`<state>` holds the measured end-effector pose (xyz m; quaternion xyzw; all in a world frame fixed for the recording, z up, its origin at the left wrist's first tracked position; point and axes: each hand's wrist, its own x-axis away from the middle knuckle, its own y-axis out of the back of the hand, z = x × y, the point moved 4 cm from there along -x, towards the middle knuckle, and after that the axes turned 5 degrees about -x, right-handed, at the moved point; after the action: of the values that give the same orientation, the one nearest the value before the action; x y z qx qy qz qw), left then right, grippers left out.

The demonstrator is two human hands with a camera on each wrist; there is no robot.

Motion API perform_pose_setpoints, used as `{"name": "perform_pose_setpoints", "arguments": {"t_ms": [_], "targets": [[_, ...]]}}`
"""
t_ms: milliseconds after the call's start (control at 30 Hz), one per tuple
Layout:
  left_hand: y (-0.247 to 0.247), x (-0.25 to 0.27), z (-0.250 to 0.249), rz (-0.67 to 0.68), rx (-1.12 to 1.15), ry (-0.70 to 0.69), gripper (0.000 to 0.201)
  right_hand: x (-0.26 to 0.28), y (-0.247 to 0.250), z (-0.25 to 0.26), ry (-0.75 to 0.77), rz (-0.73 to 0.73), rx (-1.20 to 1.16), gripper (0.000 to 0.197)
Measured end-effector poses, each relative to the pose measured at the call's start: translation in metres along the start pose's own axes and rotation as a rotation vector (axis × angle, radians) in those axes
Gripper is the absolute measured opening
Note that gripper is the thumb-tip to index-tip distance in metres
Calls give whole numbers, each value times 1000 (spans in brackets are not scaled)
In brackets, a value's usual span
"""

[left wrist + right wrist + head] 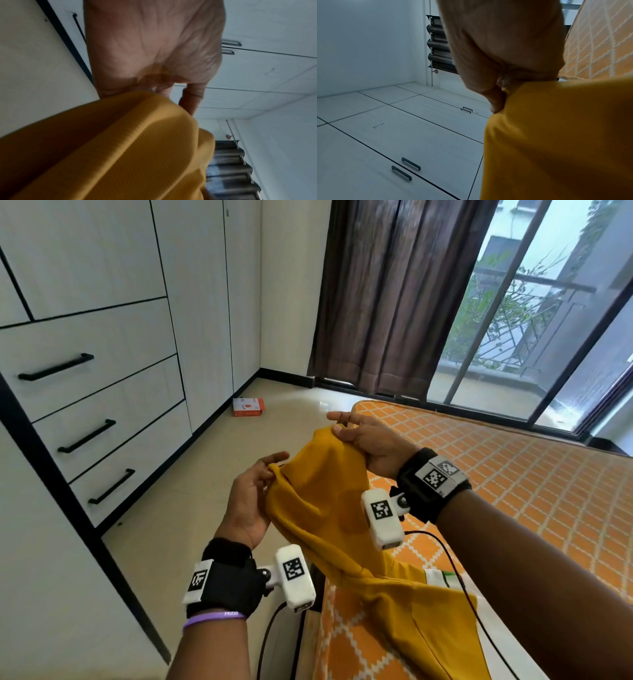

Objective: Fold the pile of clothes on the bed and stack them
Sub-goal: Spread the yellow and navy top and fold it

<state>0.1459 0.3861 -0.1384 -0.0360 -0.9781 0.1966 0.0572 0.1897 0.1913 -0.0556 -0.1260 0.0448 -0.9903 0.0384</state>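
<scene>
Pinched at its top edge by both hands, yellow garment (325, 494) held up over bed (513, 474) edge, lower part trailing down onto orange patterned cover. Left hand (248, 501) raised palm-in at garment's left corner, thumb and fingertips closed on fabric; in left wrist view, hand (150, 47) above blurred cloth (120, 148), one finger hanging free beside it. Right hand (370, 440) higher and farther out, palm down, thumb and curled fingers nipping the other corner, index finger stretched out straight past it; in right wrist view, hand (501, 47) with thumb pressed into fabric (556, 135). Black straps with white marker tags and white camera pods on both wrists, cables running back. Purple band (214, 618) on left forearm, lettered "FRIEND". Striped white cloth (442, 577) just beside garment on bed. Farther off, white wardrobe (102, 337) with black handles at left; small label "WS-08" on one panel (378, 125). Orange box (249, 407) on floor. Dark curtain (387, 296) and glass balcony door beyond.
</scene>
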Motion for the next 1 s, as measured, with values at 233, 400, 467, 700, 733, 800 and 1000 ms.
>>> {"name": "perform_pose_setpoints", "arguments": {"t_ms": [233,400,467,700,733,800,1000], "targets": [[-11,-5,6,249,-360,-57,34,-6,-2,6,4,-88,44,39],[-9,-11,7,192,-403,-166,50,-13,-11,-7,-82,104,-32,78],[-2,-17,5,63,-337,-204,45,-12,-9,-14,-127,167,55,100],[-1,-23,5,-53,-285,-257,35,-9,-10,-19,-144,224,396,127],[-2,-22,5,-52,-281,-268,32,-7,-12,-18,-125,213,506,126],[-4,-21,3,-46,-266,-286,29,-6,-14,-17,-91,164,696,123],[-6,-21,2,-89,-247,-326,15,-1,-14,-7,243,-48,1057,105]]}}
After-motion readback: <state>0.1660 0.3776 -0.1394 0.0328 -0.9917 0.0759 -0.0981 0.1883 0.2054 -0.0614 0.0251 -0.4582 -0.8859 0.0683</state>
